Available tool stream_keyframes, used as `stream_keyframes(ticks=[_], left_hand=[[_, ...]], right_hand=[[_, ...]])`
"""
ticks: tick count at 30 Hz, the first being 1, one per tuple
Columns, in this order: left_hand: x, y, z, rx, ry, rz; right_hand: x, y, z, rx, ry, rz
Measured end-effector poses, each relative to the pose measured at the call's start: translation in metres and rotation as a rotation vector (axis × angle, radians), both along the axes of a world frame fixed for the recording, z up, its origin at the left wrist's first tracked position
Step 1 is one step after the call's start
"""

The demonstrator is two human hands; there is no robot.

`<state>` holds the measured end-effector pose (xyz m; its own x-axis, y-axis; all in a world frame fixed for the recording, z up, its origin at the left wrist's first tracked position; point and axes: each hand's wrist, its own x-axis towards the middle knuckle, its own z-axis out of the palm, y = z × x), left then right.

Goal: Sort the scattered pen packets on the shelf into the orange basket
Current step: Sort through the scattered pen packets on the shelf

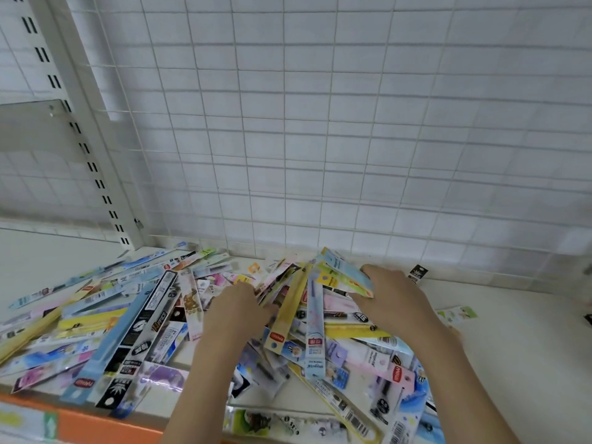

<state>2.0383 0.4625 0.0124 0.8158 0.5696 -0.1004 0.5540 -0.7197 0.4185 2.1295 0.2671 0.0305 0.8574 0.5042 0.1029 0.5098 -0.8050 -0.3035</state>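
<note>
Now both hands gather a bundle of pen packets [307,312] mid-shelf: left hand [237,310] and right hand [394,296] curl around it; squeeze evenly inward before lifting.

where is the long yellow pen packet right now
In the head view the long yellow pen packet lies tilted on the pile at centre, between the left hand and right hand.

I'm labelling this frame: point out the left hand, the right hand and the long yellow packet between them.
left hand [235,310], head view, back of the hand.
right hand [395,298], head view, back of the hand.
yellow packet [290,307], head view, middle of its strip.
</note>
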Motion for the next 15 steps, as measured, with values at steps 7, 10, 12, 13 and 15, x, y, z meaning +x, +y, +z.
stream_keyframes(ticks=[7, 10, 12, 13, 15], left_hand=[[-0.001, 0.007, 0.002, 0.004, -0.027, -0.047], [-0.011, 0.014, 0.021, -0.011, -0.105, -0.032], [-0.018, 0.019, 0.034, -0.013, -0.175, -0.001], [-0.022, 0.021, 0.040, -0.018, -0.214, 0.019], [-0.029, 0.026, 0.047, -0.043, -0.273, 0.062]], right_hand=[[-0.008, 0.000, -0.001, 0.010, 0.000, -0.028], [-0.010, 0.005, -0.002, 0.022, 0.001, -0.026], [-0.010, 0.010, -0.004, 0.030, 0.010, -0.028], [-0.011, 0.014, -0.004, 0.033, 0.018, -0.031], [-0.012, 0.022, -0.003, 0.036, 0.049, -0.026]])
